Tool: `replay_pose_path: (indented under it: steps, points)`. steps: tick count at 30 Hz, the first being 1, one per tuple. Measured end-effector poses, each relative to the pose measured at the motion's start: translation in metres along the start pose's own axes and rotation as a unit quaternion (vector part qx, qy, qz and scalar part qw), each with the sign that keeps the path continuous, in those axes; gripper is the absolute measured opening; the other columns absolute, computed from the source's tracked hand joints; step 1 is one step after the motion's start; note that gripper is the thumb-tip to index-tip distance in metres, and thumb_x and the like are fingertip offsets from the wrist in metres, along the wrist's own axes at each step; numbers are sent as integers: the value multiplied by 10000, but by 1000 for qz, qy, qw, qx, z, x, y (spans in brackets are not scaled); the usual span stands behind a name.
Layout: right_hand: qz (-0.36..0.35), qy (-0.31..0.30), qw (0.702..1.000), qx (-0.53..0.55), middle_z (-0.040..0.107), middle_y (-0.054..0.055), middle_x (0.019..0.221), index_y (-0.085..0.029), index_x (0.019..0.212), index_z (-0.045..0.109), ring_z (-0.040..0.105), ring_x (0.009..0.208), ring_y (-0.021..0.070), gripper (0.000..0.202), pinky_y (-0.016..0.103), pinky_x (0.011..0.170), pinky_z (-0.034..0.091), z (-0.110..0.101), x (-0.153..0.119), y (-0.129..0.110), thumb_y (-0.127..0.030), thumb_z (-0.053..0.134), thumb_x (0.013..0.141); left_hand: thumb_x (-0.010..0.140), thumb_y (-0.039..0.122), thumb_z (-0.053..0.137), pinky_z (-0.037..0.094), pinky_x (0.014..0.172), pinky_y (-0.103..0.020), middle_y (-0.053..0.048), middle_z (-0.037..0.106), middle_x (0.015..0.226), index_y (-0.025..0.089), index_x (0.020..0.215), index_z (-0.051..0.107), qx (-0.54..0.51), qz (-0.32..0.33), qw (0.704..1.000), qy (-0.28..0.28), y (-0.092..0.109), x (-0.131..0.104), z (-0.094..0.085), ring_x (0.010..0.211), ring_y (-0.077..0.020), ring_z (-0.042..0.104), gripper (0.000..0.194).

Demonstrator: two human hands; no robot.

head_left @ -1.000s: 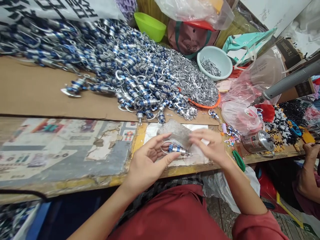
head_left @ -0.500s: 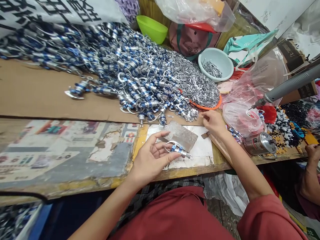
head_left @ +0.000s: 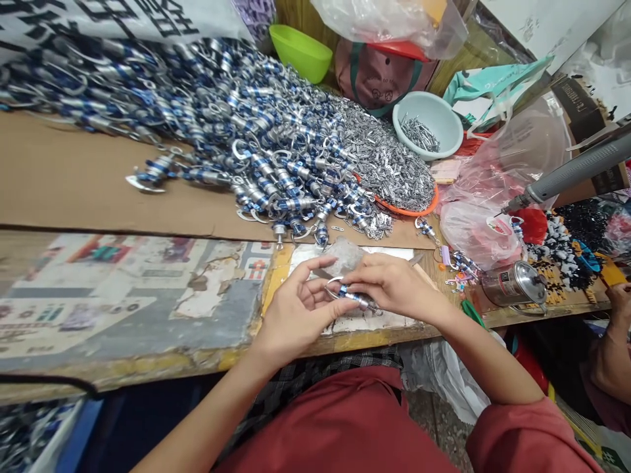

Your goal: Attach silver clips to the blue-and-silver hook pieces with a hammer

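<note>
In my left hand is a small blue-and-silver metal piece with a curved blade-like arm and a ring at its end, like a keychain. Thumb and fingers pinch it above the table edge. My right hand is closed, its fingertips touching the piece near its blue part. Whether a tiny part is between those fingertips is hidden. Beneath both hands lies a flat grey metal block on a white sheet, partly covered by my fingers.
Similar pieces form a large heap on cardboard. Small metal plates fill an orange-rimmed tray. A pale bowl holds pins. A screwdriver hangs at right, above a metal cup. Another person's arm is at far right.
My right hand has moved left and down from beside the small plates to the held piece. A similar piece now shows where that hand was. My left hand stays in place.
</note>
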State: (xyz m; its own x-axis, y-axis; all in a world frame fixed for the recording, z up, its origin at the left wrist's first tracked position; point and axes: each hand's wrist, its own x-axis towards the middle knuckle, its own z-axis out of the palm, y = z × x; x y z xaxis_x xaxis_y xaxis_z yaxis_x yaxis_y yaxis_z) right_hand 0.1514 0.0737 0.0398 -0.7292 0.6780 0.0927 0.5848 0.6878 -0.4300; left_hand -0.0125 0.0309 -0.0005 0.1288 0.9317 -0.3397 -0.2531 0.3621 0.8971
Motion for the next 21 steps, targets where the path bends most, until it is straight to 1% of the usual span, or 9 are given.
replay_pose_path:
  steps: [3, 6, 8, 9, 11, 13, 15, 17, 21]
  points:
    - [20, 57, 998, 13, 618, 8, 744, -202, 983, 688, 573, 691, 109, 182, 205, 620, 441, 10, 3, -2, -244, 542, 883, 503, 310, 811, 529, 704, -298, 0, 658, 722, 148, 1165, 439, -7, 1, 1000, 1, 0, 0, 0, 707, -152, 638, 776]
    - [51, 187, 980, 40, 646, 28, 847, -191, 1005, 648, 596, 784, 114, 199, 220, 702, 466, 7, -18, 4, -231, 475, 916, 481, 309, 817, 534, 756, -319, 13, 641, 706, 151, 1138, 465, -2, -5, 1000, 20, 3, 0, 1, 757, -167, 647, 762]
    - [132, 264, 955, 19, 647, 35, 891, -197, 1004, 623, 605, 817, 128, 183, 246, 735, 477, 1, -48, 17, -254, 476, 912, 468, 319, 822, 535, 775, -333, 22, 631, 687, 151, 1128, 479, 5, -10, 1000, 24, 4, -1, 2, 765, -176, 652, 763]
    - [196, 274, 941, -11, 639, 39, 896, -198, 1037, 605, 605, 790, 137, 199, 259, 713, 484, -2, -66, 25, -294, 500, 898, 461, 323, 825, 535, 785, -340, 21, 631, 685, 150, 1128, 483, 8, -10, 1000, 25, 5, -1, 2, 772, -181, 654, 769]
    - [306, 185, 930, -85, 630, 60, 939, -198, 1144, 556, 609, 815, 184, 387, 310, 710, 495, -4, -103, 42, -406, 594, 820, 455, 334, 829, 531, 809, -356, 13, 638, 694, 149, 1138, 487, 11, -8, 1000, 27, 4, -1, 3, 800, -191, 656, 786]
    - [348, 104, 924, -115, 636, 80, 981, -197, 1137, 563, 618, 865, 219, 393, 350, 733, 502, -1, -133, 54, -435, 565, 824, 455, 338, 832, 523, 835, -371, 4, 646, 703, 148, 1148, 488, 14, -4, 999, 29, 3, 0, 2, 824, -197, 655, 796]
    - [351, 88, 924, -119, 638, 84, 983, -194, 1080, 581, 616, 888, 224, 315, 366, 758, 505, 4, -149, 56, -409, 503, 865, 457, 342, 834, 515, 855, -377, 1, 648, 705, 147, 1154, 487, 18, -2, 999, 31, 1, 0, 1, 833, -196, 652, 802]
    - [331, 131, 927, -116, 637, 80, 954, -188, 1037, 581, 615, 863, 214, 257, 353, 748, 512, 6, -148, 48, -368, 497, 875, 461, 346, 834, 509, 864, -377, 2, 648, 705, 146, 1158, 484, 21, 0, 999, 31, 0, 0, 1, 824, -191, 652, 805]
    - [199, 208, 952, -102, 653, 75, 1038, -220, 1200, 534, 628, 918, 198, 332, 312, 779, 521, -6, -119, 11, -223, 525, 868, 476, 353, 827, 519, 841, -385, 8, 646, 700, 149, 1178, 467, 27, 3, 999, 29, 1, 0, 1, 777, -191, 664, 814]
